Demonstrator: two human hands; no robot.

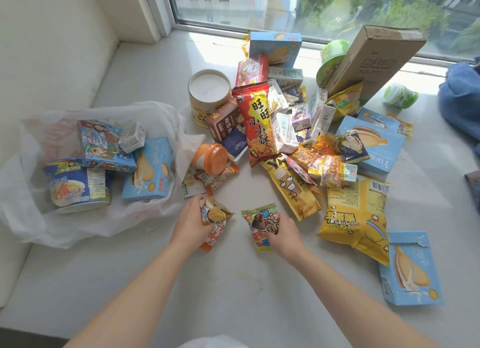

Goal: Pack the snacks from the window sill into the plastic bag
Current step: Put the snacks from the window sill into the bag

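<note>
Left hand (193, 221) grips an orange packet (214, 221) just right of the plastic bag (104, 225); right hand (284, 234) grips a green packet (261, 224) farther right; both on the window sill (228, 282).

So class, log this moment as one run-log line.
left hand: grips orange packet | right hand: grips green packet | plastic bag: partly filled

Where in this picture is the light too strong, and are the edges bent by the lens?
Head view: sunlight from the window washes out the window sill just below it and the white lid of the round tin; the wide lens bows the window frame and stretches both forearms; the packets by the hands stay sharp.
</note>
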